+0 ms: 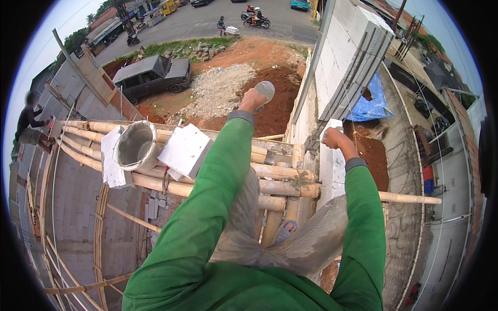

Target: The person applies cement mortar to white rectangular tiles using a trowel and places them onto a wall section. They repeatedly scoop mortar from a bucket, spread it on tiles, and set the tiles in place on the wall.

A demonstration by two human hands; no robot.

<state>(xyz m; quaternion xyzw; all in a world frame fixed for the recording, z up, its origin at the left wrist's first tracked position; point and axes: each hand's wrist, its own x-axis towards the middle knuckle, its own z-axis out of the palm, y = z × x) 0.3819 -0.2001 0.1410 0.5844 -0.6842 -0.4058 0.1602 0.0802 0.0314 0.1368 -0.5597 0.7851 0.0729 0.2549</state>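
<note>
My left hand (252,100) is stretched out ahead, its fingers wrapped round a trowel; the handle is hidden in the fist. The trowel's rounded grey blade (266,90) points forward over the drop. Further right, my right hand (333,138) is closed at the top of a low white block wall (332,173). Just beyond its fingers shows the end of a white block (334,124). What the right fingers hold, if anything, I cannot make out. A mortar bucket (136,146) stands to the left, between a white block (115,160) and more white blocks (185,151).
Bamboo poles (282,172) form the scaffold under me, high above ground. A taller block wall (345,57) rises ahead right. A blue tarp (371,101) lies beyond it. A grey car (151,78) is parked below. Another person (32,122) sits far left.
</note>
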